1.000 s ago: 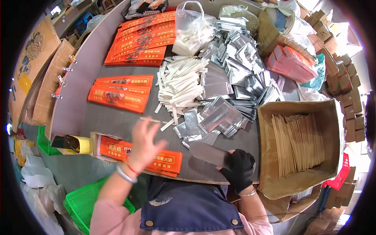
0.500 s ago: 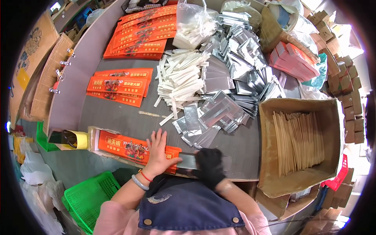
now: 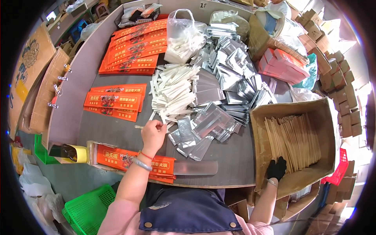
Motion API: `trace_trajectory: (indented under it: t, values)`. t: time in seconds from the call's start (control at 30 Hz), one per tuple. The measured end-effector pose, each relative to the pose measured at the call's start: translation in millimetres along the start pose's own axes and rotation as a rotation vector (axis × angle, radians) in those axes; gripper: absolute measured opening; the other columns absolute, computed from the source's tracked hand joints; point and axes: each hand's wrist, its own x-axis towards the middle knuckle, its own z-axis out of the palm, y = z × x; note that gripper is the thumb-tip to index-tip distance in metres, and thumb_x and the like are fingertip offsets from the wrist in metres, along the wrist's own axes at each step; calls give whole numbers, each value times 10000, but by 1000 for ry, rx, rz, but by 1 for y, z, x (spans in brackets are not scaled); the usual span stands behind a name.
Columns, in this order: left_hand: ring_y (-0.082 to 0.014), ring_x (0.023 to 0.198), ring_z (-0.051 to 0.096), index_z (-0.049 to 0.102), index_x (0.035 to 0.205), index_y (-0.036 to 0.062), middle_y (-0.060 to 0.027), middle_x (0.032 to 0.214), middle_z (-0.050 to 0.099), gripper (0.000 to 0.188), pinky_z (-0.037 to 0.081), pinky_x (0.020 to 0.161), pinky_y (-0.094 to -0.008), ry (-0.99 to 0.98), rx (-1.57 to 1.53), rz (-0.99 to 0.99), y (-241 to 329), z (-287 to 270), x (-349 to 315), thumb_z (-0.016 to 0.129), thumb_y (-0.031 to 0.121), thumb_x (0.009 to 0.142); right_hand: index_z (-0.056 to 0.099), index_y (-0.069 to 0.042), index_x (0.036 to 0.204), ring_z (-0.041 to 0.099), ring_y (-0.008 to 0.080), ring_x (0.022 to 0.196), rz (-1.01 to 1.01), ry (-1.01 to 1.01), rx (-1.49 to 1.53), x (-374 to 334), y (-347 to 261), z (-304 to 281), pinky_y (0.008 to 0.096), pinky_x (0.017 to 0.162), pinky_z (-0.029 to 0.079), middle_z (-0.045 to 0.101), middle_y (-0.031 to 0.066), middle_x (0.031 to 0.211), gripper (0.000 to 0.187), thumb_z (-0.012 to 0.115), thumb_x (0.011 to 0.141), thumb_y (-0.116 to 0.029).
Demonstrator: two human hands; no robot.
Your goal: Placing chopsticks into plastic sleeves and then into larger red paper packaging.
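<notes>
My bare left hand (image 3: pixel 153 135), with a red cord and a pale bangle at the wrist, is at the near edge of a pile of slim white paper packets (image 3: pixel 174 90). Its fingers pinch the end of one white packet (image 3: pixel 163 116). My right hand (image 3: pixel 276 169), in a black glove, reaches into a cardboard box (image 3: pixel 260 141) with fingers apart, touching the near ends of the wooden chopsticks (image 3: pixel 295 143). Under my left forearm, a stack of red printed sleeves (image 3: pixel 113 156) lies in a shallow tray. A clear, greyish plastic strip (image 3: pixel 196 167) sticks out of its right end.
More red sleeves (image 3: pixel 135 53) lie at the back left, with a smaller group (image 3: pixel 113 102) nearer. Silvery flat packets (image 3: pixel 235 66) are heaped right of the white ones. A clear bag (image 3: pixel 182 39) stands behind. A green crate (image 3: pixel 88 207) is on the floor.
My left hand has left the red sleeves and moved up to the white packets. My right hand has let go of the plastic strip and moved right into the chopstick box.
</notes>
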Motion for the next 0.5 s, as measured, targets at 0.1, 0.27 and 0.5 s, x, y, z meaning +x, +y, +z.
trace_trajectory:
  t: [0.1, 0.27, 0.5]
  values:
    - [-269, 660, 635, 657, 762, 24, -123, 785, 639, 224, 519, 647, -369, -182, -70, -105, 33, 3, -22, 773, 215, 766, 585, -14, 1091, 566, 372, 1010, 24, -47, -6, 3, 2, 3, 474, 863, 467, 591, 190, 1061, 273, 627, 890, -193]
    - [-322, 772, 658, 586, 1027, 46, -115, 841, 663, 454, 514, 702, -431, -246, 188, 24, 56, 27, -28, 821, 261, 704, 579, -19, 1064, 563, 374, 1018, -5, -92, -128, -1, -13, 3, 472, 849, 475, 589, 187, 1043, 225, 616, 884, -148]
    - [-274, 752, 679, 614, 1060, 38, -85, 770, 688, 481, 529, 685, -387, -336, 77, -193, 56, 35, -18, 828, 244, 682, 568, -22, 1077, 580, 381, 1003, -8, -126, -61, -5, -22, -9, 486, 847, 498, 585, 189, 1052, 214, 604, 889, -118]
